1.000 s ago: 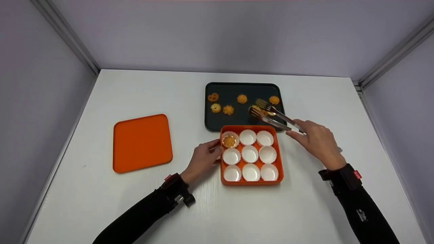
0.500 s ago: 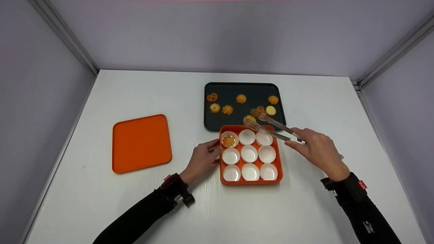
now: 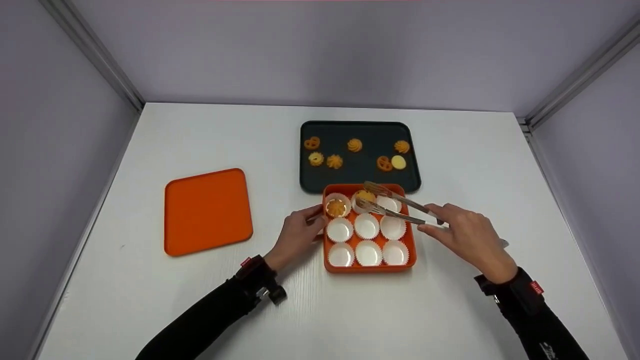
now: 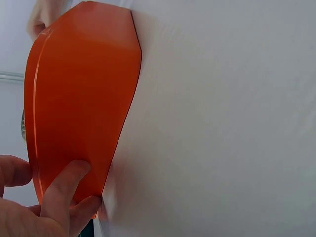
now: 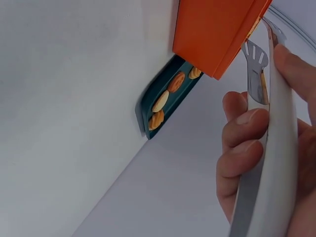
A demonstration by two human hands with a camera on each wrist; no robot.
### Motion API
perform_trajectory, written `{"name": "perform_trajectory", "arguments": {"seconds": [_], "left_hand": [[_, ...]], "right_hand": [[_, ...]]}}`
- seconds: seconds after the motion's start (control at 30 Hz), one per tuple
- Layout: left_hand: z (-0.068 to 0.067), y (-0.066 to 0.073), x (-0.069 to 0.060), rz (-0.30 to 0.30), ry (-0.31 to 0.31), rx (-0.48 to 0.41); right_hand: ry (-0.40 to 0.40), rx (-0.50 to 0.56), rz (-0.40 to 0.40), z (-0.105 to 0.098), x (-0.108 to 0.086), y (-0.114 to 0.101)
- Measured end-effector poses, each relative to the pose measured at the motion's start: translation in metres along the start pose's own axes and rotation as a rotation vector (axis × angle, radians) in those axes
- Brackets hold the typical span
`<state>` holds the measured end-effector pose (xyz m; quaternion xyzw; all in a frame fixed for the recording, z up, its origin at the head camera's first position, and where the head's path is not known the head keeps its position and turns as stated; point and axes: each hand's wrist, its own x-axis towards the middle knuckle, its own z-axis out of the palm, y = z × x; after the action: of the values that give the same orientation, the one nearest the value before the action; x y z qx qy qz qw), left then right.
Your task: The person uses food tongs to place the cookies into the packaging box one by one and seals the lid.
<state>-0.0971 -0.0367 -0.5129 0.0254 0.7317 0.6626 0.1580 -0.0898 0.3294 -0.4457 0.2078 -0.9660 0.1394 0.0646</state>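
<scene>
My right hand (image 3: 472, 240) grips metal serving tongs (image 3: 400, 197) with pale handles. The tongs' ends stand over the back row of an orange box (image 3: 370, 269), with a yellow round cookie (image 3: 364, 196) between them at the back middle paper cup. In the right wrist view, curled fingers (image 5: 244, 126) wrap the handles. White paper cups (image 3: 368, 252) line the box in rows; the back left one holds a star-shaped cookie (image 3: 336, 207). My left hand (image 3: 297, 235) holds the box's left side, fingertips (image 4: 79, 168) against the outer wall and thumb at the rim.
Behind the box lies a dark tray (image 3: 360, 180) with several cookies, among them a pretzel-shaped cookie (image 3: 384, 163) and a pale round cookie (image 3: 398, 162). An orange lid-like tray (image 3: 210, 212) lies at left. Walls enclose the white table (image 3: 225, 135) at the back and sides.
The tongs have come from the dark tray forward to the box's back middle cup, bringing the yellow round cookie along. My left hand stays on the box.
</scene>
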Motion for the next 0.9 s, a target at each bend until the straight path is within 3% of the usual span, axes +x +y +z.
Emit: {"name": "perform_trajectory", "arguments": {"seconds": [0.9], "left_hand": [[0.0011, 0.0015, 0.0006, -0.004, 0.006, -0.009]], "right_hand": [[-0.03, -0.079, 0.026, 0.0102, 0.0027, -0.006]]}}
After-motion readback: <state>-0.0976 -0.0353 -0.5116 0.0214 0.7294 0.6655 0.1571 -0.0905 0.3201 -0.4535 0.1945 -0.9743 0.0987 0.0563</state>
